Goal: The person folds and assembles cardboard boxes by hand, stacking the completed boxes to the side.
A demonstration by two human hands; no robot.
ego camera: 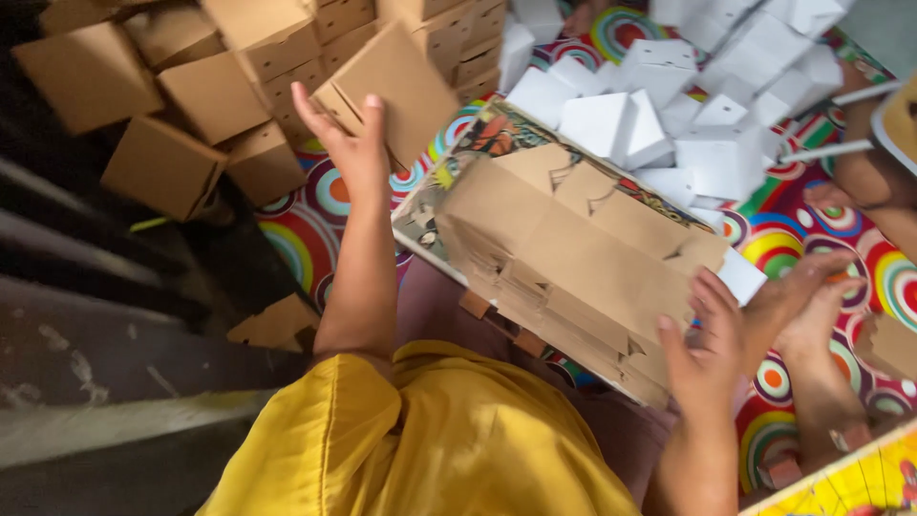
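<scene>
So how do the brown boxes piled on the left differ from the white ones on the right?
The brown boxes are plain cardboard colour; the white boxes are bright white. The brown boxes lie by the left hand, which touches one; the white boxes lie beyond the flat cardboard stack. Both are small, folded and loosely heaped.
</scene>
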